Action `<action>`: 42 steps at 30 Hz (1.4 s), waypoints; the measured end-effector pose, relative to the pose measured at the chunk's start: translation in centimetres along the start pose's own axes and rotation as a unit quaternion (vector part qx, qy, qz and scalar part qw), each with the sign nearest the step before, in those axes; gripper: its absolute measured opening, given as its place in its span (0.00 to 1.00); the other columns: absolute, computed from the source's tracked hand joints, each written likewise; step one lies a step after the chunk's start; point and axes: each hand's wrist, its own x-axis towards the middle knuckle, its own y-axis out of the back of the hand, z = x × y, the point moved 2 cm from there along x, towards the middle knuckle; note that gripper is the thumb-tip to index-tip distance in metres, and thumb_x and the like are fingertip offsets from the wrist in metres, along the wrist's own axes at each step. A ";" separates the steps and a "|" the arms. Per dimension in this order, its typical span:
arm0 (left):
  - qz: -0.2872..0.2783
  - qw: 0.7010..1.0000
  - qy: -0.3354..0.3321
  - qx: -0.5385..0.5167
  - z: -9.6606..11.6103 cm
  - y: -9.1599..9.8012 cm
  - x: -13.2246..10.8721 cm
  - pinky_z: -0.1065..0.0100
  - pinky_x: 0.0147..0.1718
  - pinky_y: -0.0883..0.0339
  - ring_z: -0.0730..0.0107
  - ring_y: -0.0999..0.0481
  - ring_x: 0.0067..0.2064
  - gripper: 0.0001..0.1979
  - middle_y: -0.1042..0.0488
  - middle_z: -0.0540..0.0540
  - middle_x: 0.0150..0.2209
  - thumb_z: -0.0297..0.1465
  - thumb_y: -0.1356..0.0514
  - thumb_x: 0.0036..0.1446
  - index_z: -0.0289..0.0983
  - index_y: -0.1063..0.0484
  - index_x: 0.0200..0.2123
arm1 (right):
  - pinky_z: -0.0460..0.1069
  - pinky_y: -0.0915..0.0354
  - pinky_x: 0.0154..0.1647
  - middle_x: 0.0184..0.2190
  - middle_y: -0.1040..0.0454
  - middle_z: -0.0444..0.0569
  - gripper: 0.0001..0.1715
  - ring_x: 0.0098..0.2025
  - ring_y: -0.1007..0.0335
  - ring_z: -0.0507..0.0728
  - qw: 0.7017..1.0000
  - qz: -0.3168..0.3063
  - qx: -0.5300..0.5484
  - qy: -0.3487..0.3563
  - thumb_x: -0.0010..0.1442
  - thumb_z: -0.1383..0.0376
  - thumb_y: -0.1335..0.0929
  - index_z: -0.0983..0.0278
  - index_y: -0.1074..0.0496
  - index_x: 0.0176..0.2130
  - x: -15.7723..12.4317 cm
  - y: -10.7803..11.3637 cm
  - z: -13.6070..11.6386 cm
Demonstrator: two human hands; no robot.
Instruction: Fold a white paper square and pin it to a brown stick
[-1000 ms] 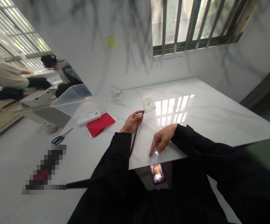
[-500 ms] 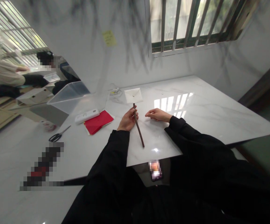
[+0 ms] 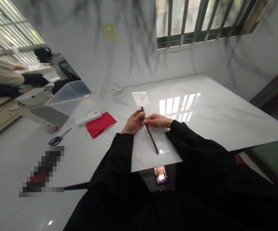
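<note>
A thin brown stick (image 3: pixel 152 138) slants above the marble-patterned table. At its upper end is a folded white paper square (image 3: pixel 138 98) with a small shiny dot at its middle. Just below the paper, my left hand (image 3: pixel 134 122) is closed around the stick. My right hand (image 3: pixel 158 121) pinches the same stick slightly lower, its fingertips against those of the left. The fingers cover part of the stick between them. How the paper is joined to the stick cannot be made out.
Left of my hands lie red paper sheets (image 3: pixel 100 125), a white case (image 3: pixel 88 118) and black-handled scissors (image 3: pixel 60 137). A clear plastic bin (image 3: pixel 69 96) stands behind them. Tiny pieces (image 3: pixel 168 94) and a thin cable (image 3: pixel 118 92) lie near the wall. Two people sit at far left.
My right hand has moved left and taken hold of the stick. The stick's lower end has swung to the right, and the paper has shifted slightly right.
</note>
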 end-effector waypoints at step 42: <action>0.111 0.990 -0.006 -0.092 -0.1 1.4 0.9 0.73 0.33 0.29 0.74 0.25 0.31 0.08 0.23 0.48 0.31 0.32 0.31 0.59 0.36 0.22 0.40 | 0.40 0.33 0.26 0.34 0.22 0.48 0.16 0.28 0.29 0.47 0.983 0.050 0.142 -0.107 0.64 0.56 0.26 0.66 0.26 0.43 -0.4 0.4 0.0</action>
